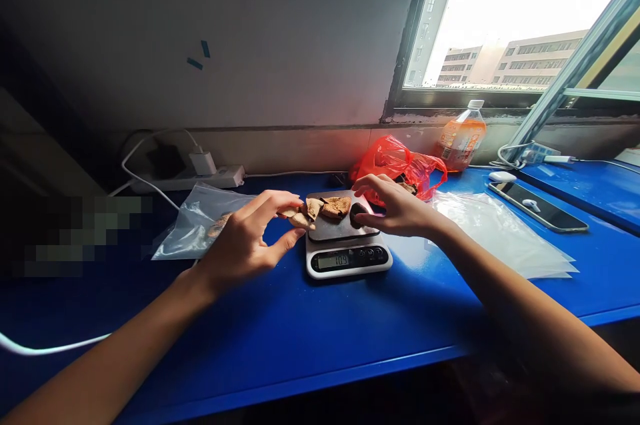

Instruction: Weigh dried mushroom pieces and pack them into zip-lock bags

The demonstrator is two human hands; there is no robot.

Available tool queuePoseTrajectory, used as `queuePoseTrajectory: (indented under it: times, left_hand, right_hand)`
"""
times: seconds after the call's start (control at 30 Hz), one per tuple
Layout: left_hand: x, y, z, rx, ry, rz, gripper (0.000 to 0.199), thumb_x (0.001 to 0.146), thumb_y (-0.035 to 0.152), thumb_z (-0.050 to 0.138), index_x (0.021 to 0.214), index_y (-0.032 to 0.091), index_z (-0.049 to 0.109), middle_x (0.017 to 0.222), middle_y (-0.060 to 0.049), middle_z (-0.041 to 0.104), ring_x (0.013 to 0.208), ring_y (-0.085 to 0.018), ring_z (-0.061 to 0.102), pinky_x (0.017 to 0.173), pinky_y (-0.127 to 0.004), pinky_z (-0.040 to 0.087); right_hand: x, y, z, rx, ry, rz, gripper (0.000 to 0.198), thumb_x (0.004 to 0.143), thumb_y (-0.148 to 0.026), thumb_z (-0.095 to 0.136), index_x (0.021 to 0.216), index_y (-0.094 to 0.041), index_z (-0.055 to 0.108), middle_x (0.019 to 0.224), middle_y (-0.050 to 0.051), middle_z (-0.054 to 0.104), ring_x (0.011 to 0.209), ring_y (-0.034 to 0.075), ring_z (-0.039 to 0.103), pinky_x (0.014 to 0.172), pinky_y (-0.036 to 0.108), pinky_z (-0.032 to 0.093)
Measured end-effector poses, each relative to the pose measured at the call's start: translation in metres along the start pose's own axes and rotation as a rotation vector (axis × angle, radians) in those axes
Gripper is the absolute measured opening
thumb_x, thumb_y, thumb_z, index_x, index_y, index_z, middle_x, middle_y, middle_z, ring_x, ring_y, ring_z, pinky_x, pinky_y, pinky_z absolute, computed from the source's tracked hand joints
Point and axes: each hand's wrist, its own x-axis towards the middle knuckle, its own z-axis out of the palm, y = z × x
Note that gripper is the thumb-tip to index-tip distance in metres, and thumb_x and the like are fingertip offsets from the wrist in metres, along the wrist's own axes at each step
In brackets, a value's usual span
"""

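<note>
A white kitchen scale with a steel plate stands on the blue table, its lit display showing digits that look like 109. My left hand is at the plate's left edge, thumb and fingers closed on pale brown dried mushroom pieces. Another dried mushroom, tan and wrinkled, rests on the plate. On the plate's right side sits a dark, rounded piece. My right hand is over that side with fingers apart, the thumb tip against or just in front of the dark piece.
Behind the scale lies a red plastic bag with brown pieces, beside an orange drink bottle. Clear bags and a phone lie right. Left are a filled clear bag and a power strip with white cables.
</note>
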Motion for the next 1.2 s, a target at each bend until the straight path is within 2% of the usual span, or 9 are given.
queuePoseTrajectory:
  times: [0.17,0.3,0.43,0.57,0.67,0.8,0.97,1.1,1.2]
  left_hand:
    - [0.000,0.011,-0.001,-0.114,-0.070,-0.124,0.039,0.082,0.033,0.065,0.119,0.022,0.055,0.112,-0.009,0.070,0.099,-0.025,0.069,0.081,-0.037,0.060]
    - [-0.001,0.028,-0.001,-0.354,-0.186,-0.185,0.044,0.087,0.035,0.060,0.128,0.024,0.045,0.107,-0.007,0.073,0.099,-0.024,0.070,0.086,-0.037,0.057]
    - [-0.003,0.033,0.000,-0.368,-0.222,-0.240,0.049,0.090,0.039,0.057,0.134,0.026,0.038,0.104,-0.008,0.073,0.089,-0.023,0.072,0.066,-0.030,0.058]
    - [-0.004,0.027,0.002,-0.225,-0.207,-0.263,0.048,0.089,0.042,0.058,0.132,0.026,0.044,0.109,-0.008,0.071,0.090,-0.023,0.070,0.048,-0.023,0.051]
    - [0.005,0.023,0.006,-0.073,-0.177,-0.106,0.024,0.091,0.033,0.057,0.111,0.022,0.060,0.106,-0.006,0.070,0.093,-0.021,0.068,0.064,-0.028,0.056]
    - [0.033,0.025,0.025,0.132,-0.227,0.152,0.015,0.091,0.018,0.054,0.101,0.017,0.066,0.103,-0.008,0.068,0.095,-0.021,0.063,0.084,-0.035,0.052]
    - [0.072,0.030,0.054,0.480,-0.427,0.316,0.013,0.088,0.020,0.059,0.096,0.017,0.070,0.100,-0.010,0.067,0.092,-0.026,0.058,0.075,-0.038,0.046]
    - [0.089,0.035,0.062,0.531,-0.376,0.413,0.018,0.089,0.018,0.054,0.083,0.014,0.070,0.091,-0.011,0.068,0.089,-0.026,0.057,0.072,-0.038,0.044]
    - [0.105,0.052,0.068,0.336,-0.299,0.387,0.017,0.089,0.018,0.055,0.085,0.015,0.071,0.091,-0.009,0.069,0.088,-0.023,0.058,0.077,-0.037,0.045]
  right_hand:
    - [-0.002,-0.023,0.002,-0.089,0.155,-0.167,0.037,0.086,-0.030,0.064,0.120,-0.018,0.055,0.116,0.012,0.064,0.106,0.025,0.059,0.091,0.041,0.049]
    - [-0.008,-0.061,0.008,-0.177,0.105,-0.398,0.036,0.095,-0.034,0.055,0.129,-0.023,0.054,0.122,0.011,0.063,0.109,0.023,0.059,0.091,0.038,0.048]
    - [-0.010,-0.070,0.006,-0.198,0.103,-0.465,0.022,0.098,-0.028,0.048,0.115,-0.021,0.062,0.104,0.008,0.070,0.092,0.019,0.063,0.083,0.034,0.048]
    - [-0.013,-0.026,-0.024,-0.210,0.288,-0.276,0.016,0.095,-0.029,0.054,0.103,-0.021,0.064,0.086,0.005,0.070,0.073,0.015,0.062,0.070,0.029,0.047]
    - [-0.022,0.027,-0.057,-0.272,0.443,0.127,0.028,0.089,-0.035,0.059,0.112,-0.017,0.062,0.085,0.008,0.071,0.069,0.018,0.063,0.065,0.031,0.046]
    - [-0.039,0.085,-0.081,-0.339,0.383,0.561,0.029,0.080,-0.035,0.065,0.103,-0.017,0.064,0.071,0.005,0.068,0.061,0.019,0.061,0.058,0.030,0.042]
    - [-0.032,0.114,-0.073,-0.339,0.281,0.576,0.021,0.078,-0.033,0.063,0.093,-0.019,0.066,0.075,0.006,0.069,0.067,0.019,0.064,0.061,0.029,0.043]
    - [-0.005,0.122,-0.064,-0.305,0.234,0.512,0.022,0.078,-0.036,0.063,0.092,-0.019,0.067,0.082,0.008,0.072,0.075,0.020,0.066,0.066,0.030,0.046]
    - [0.012,0.125,-0.061,-0.289,0.176,0.440,0.020,0.077,-0.031,0.062,0.091,-0.018,0.069,0.081,0.007,0.072,0.071,0.019,0.066,0.064,0.029,0.047]
